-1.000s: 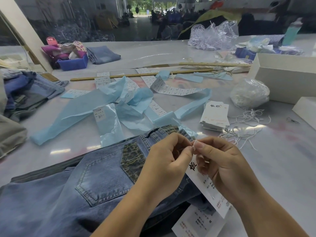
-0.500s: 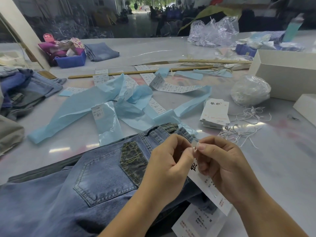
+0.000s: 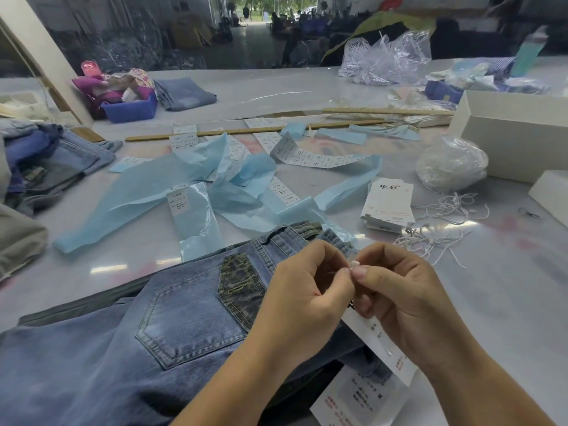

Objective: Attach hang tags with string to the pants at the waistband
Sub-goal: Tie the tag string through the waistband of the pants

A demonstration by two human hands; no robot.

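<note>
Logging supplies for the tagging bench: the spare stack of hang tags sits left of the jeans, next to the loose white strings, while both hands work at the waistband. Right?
Not quite. The head view shows the stack of hang tags right of the jeans, beside the loose white strings. Both hands, left hand and right hand, do work at the waistband.

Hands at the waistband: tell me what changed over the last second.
Very little. The left hand and right hand keep their fingertips pinched together on the small white fastener piece at the top of the hang tag; neither grip let go. The jeans, tag stack and loose strings stayed put.
</note>
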